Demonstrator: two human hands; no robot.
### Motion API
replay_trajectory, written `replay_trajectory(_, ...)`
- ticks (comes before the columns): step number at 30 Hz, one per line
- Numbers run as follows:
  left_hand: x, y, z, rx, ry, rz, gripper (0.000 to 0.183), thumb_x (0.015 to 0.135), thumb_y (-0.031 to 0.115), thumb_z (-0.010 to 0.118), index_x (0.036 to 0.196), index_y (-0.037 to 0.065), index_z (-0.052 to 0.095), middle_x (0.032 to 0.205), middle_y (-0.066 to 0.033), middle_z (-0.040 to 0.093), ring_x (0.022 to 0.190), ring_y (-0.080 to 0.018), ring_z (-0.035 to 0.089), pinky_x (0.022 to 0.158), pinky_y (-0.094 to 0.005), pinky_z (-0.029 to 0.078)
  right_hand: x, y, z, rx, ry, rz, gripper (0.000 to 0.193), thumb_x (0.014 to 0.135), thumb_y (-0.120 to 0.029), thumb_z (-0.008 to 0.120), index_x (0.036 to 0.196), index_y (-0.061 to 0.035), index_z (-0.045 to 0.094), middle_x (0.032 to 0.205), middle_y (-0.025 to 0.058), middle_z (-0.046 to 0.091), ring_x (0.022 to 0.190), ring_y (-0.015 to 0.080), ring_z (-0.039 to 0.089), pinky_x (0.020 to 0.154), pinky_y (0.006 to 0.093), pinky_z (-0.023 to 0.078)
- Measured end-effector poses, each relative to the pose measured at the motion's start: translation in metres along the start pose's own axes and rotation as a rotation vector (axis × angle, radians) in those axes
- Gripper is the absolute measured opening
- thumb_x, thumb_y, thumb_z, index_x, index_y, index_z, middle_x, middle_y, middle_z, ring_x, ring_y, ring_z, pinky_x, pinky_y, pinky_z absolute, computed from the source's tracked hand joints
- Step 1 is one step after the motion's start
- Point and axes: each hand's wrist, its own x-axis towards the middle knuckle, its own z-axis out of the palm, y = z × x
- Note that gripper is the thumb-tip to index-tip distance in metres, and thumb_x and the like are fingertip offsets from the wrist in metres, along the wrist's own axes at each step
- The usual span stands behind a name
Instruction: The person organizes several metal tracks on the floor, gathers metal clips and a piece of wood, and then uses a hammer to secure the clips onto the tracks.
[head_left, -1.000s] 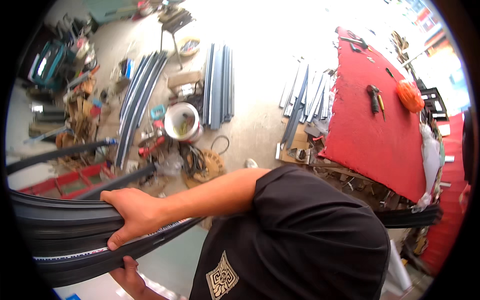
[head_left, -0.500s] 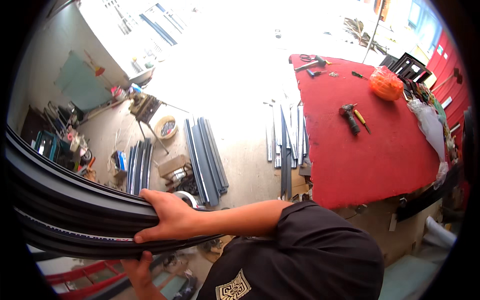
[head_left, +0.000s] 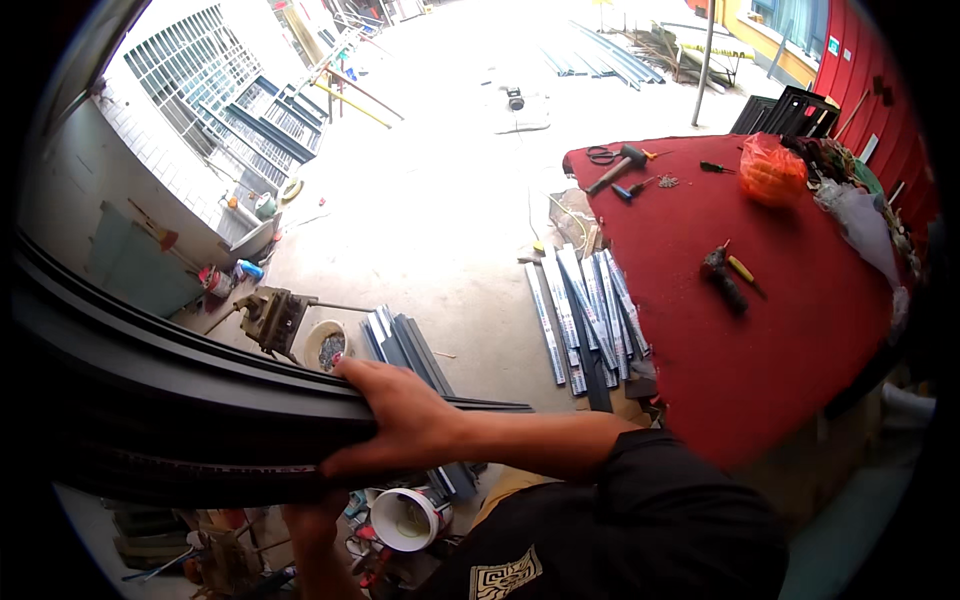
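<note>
The right hand (head_left: 405, 425) has its fingers clenched over the dark metal profile bundle (head_left: 180, 410), while the left hand (head_left: 315, 520) (mostly hidden) grips it from underneath.

Two hands, right hand (head_left: 405, 425) and left hand (head_left: 315, 515), grip one bundle of dark profiles (head_left: 170, 420). On the red table (head_left: 770, 330): one hammer (head_left: 618, 165), one orange bag (head_left: 770, 170), one pair of scissors (head_left: 600, 154).

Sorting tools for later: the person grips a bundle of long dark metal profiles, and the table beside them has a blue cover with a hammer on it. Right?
Not quite. In the head view the table cover is red, not blue. The right hand does grip the dark metal profiles, and a hammer lies on the table.
</note>
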Motion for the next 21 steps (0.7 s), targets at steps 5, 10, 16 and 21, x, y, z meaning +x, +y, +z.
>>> replay_trajectory(5, 0.136, -0.019, -0.002, 0.026, -0.087, 0.107, 0.072, 0.088, 0.02, 0.088, 0.149, 0.0, 0.056, 0.144, -0.0126, 0.062, 0.131, -0.0265, 0.06, 0.114, -0.0433, 0.048, 0.1, 0.045, -0.036, -0.09, -0.003, 0.012, 0.081, 0.074, -0.054, 0.095, 0.121, -0.0002, 0.056, 0.107, 0.0217, 0.065, 0.101, 0.0371, 0.067, 0.092, 0.0459, 0.052)
replay_trajectory(10, 0.262, -0.06, -0.017, 0.292, -0.173, 0.216, 0.062, 0.094, 0.029, 0.083, 0.144, 0.001, 0.06, 0.142, -0.0123, 0.063, 0.132, -0.0261, 0.059, 0.113, -0.0427, 0.048, 0.196, 0.082, -0.075, -0.16, 0.012, 0.037, 0.079, 0.075, -0.053, 0.094, 0.119, -0.0012, 0.056, 0.109, 0.0213, 0.066, 0.105, 0.0393, 0.066, 0.094, 0.0466, 0.051)
replay_trajectory(16, 0.398, -0.102, 0.009, -0.075, -0.115, -0.07, 0.078, 0.092, 0.029, 0.086, 0.154, 0.0, 0.048, 0.147, -0.0127, 0.058, 0.136, -0.027, 0.055, 0.117, -0.0428, 0.045, 0.309, 0.156, -0.145, -0.168, -0.002, -0.082, 0.077, 0.074, -0.051, 0.094, 0.119, -0.0015, 0.056, 0.112, 0.0206, 0.067, 0.108, 0.04, 0.066, 0.096, 0.0465, 0.051)
replay_trajectory(21, 0.515, -0.1, 0.056, -0.09, 0.031, 0.154, 0.077, 0.093, 0.029, 0.084, 0.155, 0.0, 0.049, 0.147, -0.0139, 0.058, 0.138, -0.0288, 0.054, 0.119, -0.0444, 0.043, 0.409, 0.232, -0.188, -0.176, -0.054, -0.062, 0.076, 0.074, -0.051, 0.093, 0.119, -0.0013, 0.056, 0.112, 0.0204, 0.066, 0.11, 0.0405, 0.066, 0.097, 0.0475, 0.051)
